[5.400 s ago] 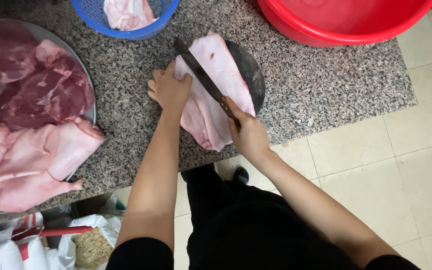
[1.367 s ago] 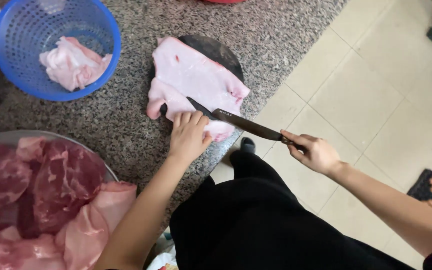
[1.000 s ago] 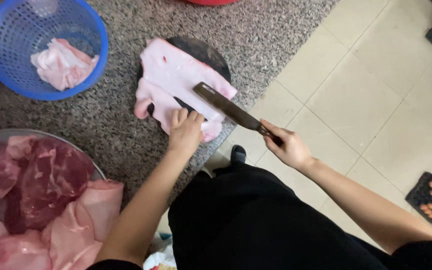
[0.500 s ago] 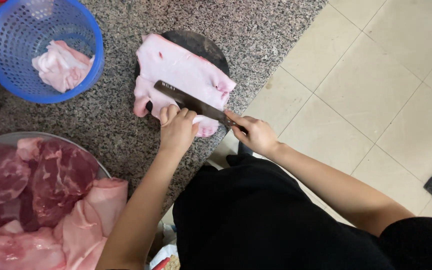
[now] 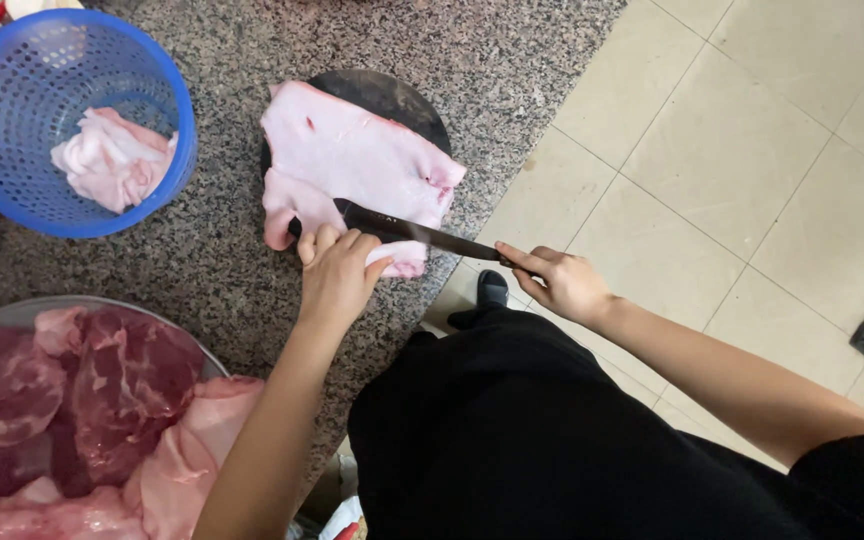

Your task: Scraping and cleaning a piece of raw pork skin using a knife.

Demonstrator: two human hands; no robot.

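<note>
Spanning the upper left of the view: speckled granite counter [image 5: 202,270], beige tiled floor [image 5: 752,150] alongside. Noted at the lower left: metal tray [image 5: 12,312] loaded with red meat [image 5: 102,390] and pale cuts. Recorded at the upper left: blue perforated basket [image 5: 167,110] holding a pale piece. Observed on a dark round cutting board [image 5: 392,100]: broad pale pork slab [image 5: 352,165], lying flat. Left hand [image 5: 337,275] pressed on the slab's near edge, fingers curled, gripping nothing. Right hand [image 5: 567,285] wrapped tight around the handle of a dark knife [image 5: 417,232], blade laid flat against the slab beside the left fingertips.
</note>
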